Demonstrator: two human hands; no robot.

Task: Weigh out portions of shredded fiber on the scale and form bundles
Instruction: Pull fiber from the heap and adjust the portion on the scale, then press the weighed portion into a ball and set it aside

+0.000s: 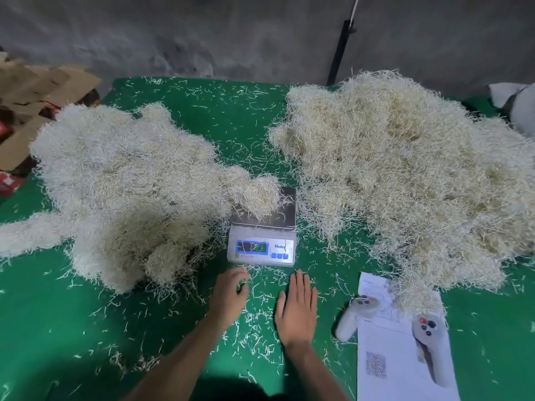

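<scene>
A small digital scale [262, 250] stands in the middle of the green table, its display lit. A clump of pale shredded fiber [257, 195] rests on its steel pan. A big pile of fiber [121, 183] lies to the left, touching the scale, and a bigger pile [405, 169] lies to the right. My left hand [230, 296] hovers just in front of the scale, fingers curled and apart, holding nothing. My right hand [298, 311] lies flat beside it, fingers straight, also holding nothing.
Loose strands litter the green table [72, 328]. Two white game controllers [357, 314] [427, 328] lie on printed paper sheets [399, 366] at the front right. Cardboard boxes [34, 96] sit off the table's left rear. A black pole [340, 53] stands against the grey wall.
</scene>
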